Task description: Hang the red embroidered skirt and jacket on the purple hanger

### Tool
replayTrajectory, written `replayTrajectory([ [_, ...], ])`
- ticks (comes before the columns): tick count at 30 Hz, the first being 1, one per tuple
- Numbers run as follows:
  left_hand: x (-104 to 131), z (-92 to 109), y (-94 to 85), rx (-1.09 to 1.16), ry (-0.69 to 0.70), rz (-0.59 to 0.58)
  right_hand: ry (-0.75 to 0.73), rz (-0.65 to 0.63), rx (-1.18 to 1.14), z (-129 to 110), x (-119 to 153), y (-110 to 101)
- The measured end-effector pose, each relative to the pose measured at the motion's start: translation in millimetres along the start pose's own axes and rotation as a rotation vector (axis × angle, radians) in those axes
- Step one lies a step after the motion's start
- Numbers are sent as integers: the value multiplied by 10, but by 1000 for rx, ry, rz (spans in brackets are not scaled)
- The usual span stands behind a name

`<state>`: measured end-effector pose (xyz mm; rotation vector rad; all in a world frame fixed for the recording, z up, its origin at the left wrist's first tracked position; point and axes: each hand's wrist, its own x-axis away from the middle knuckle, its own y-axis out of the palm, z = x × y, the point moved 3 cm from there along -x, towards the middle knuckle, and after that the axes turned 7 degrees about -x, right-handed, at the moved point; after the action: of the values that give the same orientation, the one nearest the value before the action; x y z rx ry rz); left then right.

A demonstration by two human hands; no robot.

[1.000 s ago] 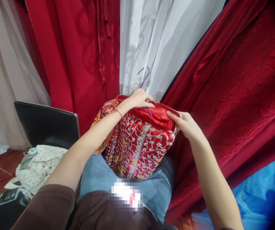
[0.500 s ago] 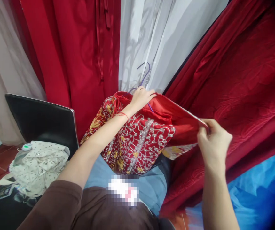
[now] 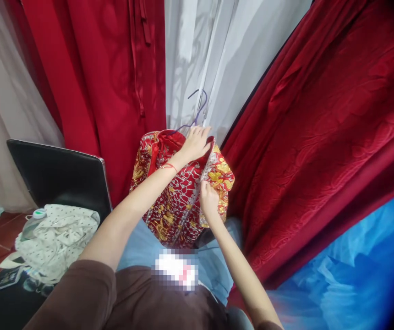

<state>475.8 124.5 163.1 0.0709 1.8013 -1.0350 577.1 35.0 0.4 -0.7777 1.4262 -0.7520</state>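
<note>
A red jacket [image 3: 178, 197] with silver beading and gold embroidery stands over my lap on a purple hanger [image 3: 202, 107]. My left hand [image 3: 196, 143] lies at the neck opening, just below the hanger's hook, its fingers stretched out and apart. Whether its palm touches the hanger is hidden. Lower down, my right hand [image 3: 210, 198] is closed on the silver-trimmed front edge of the jacket. That front panel is folded toward the middle, with its gold-patterned outer side showing.
A black chair back [image 3: 59, 172] rises at the left. In front of it lie a white dotted cloth [image 3: 62, 233], a bottle [image 3: 35, 217], a phone-like object [image 3: 5, 279] and dark glasses [image 3: 34, 285]. Red curtains [image 3: 307, 119] hang on both sides; blue tulle [image 3: 351, 270] lies right.
My right hand has swung inward from the right, bringing the stretched-out front panel over to the jacket's middle. The left hand's fingers have spread and lifted off the collar edge.
</note>
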Motion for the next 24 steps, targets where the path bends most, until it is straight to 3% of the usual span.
replayTrajectory([
  [3, 228, -35, -38, -30, 127, 8, 92, 40, -88, 173, -21, 51],
  [6, 307, -102, -50, -77, 237, -71, 279, 85, -158, 304, -30, -96],
  [10, 79, -221, -158, -152, 134, -45, 416, 182, -224, 395, -129, -482],
  [15, -280, -327, -272, -129, 109, -154, 326, 184, -306, 385, -219, -715],
  [20, -383, -342, -274, -104, -56, -177, 335, 235, -395, 464, -239, -808],
  [24, -415, -228, -284, -168, -154, -220, 365, 364, -503, 449, -311, -1121],
])
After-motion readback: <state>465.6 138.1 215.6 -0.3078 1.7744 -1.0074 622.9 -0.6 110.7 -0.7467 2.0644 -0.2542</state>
